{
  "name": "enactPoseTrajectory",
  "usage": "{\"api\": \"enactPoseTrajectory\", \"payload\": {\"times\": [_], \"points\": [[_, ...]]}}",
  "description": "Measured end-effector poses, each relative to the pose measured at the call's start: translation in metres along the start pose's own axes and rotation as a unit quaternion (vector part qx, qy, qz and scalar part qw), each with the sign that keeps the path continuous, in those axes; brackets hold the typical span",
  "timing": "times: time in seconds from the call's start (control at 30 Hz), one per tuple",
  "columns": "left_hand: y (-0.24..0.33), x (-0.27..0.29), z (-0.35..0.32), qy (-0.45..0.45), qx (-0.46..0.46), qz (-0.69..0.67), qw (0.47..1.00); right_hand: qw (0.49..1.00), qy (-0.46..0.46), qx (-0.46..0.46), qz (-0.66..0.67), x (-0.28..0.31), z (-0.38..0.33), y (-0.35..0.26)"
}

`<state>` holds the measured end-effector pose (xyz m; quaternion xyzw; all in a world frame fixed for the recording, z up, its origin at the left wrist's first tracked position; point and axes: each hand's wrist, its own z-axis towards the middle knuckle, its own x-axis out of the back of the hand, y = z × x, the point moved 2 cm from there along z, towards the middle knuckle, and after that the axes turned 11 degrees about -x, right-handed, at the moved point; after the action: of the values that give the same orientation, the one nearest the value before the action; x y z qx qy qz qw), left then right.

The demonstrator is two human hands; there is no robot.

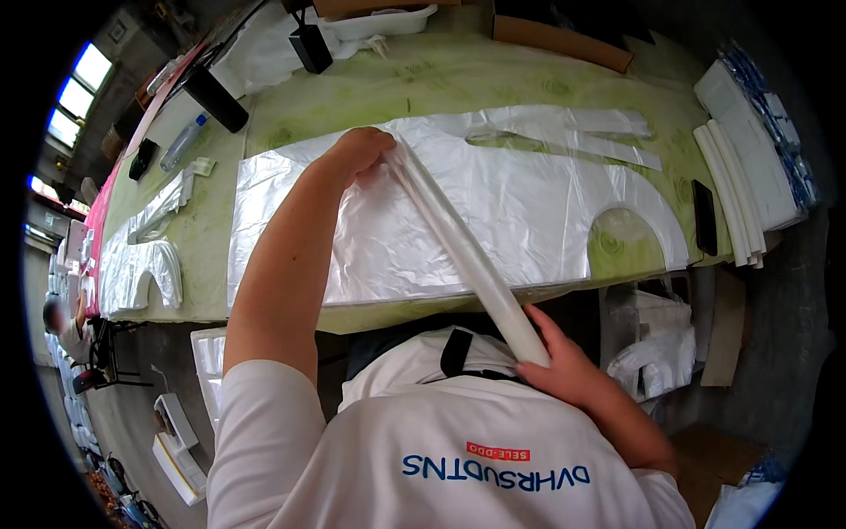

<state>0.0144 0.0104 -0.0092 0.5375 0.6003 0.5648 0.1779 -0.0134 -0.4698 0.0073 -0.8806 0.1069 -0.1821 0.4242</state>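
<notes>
A long narrow strip of folded or rolled translucent plastic (pixel 467 256) slants from the table toward my body. My left hand (pixel 359 152) has closed fingers around its far end. Around the near end, by my waist, my right hand (pixel 564 363) is wrapped. Under the strip lies a wide, flat layer of shiny clear plastic aprons (pixel 529 207), with long straps at the back and a curved neck cutout at the right. Whether it is one sheet or a stack is hard to tell.
A green patterned cloth (pixel 423 79) covers the table. At right lie a black phone (pixel 704 218), white rolled strips (pixel 730 194) and a white pile (pixel 749 132). More folded plastic (pixel 141 256), a bottle (pixel 183 143) and a black cylinder (pixel 216 99) are at left. A person (pixel 70 326) sits far left.
</notes>
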Motion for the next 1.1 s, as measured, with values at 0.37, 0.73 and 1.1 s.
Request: {"api": "enactPoseTrajectory", "payload": {"times": [0.37, 0.73, 1.1], "points": [[0.008, -0.009, -0.037, 0.078, -0.038, 0.153, 0.984, 0.978, 0.092, -0.161, -0.092, 0.043, -0.147, 0.167], [0.012, -0.084, -0.105, 0.086, -0.517, 0.309, 0.794, 0.949, 0.311, -0.031, -0.046, 0.054, -0.109, 0.145], [-0.011, -0.101, -0.212, -0.164, -0.569, 0.367, 0.717, 0.856, 0.271, 0.226, -0.379, 0.096, 0.041, -0.05]]}}
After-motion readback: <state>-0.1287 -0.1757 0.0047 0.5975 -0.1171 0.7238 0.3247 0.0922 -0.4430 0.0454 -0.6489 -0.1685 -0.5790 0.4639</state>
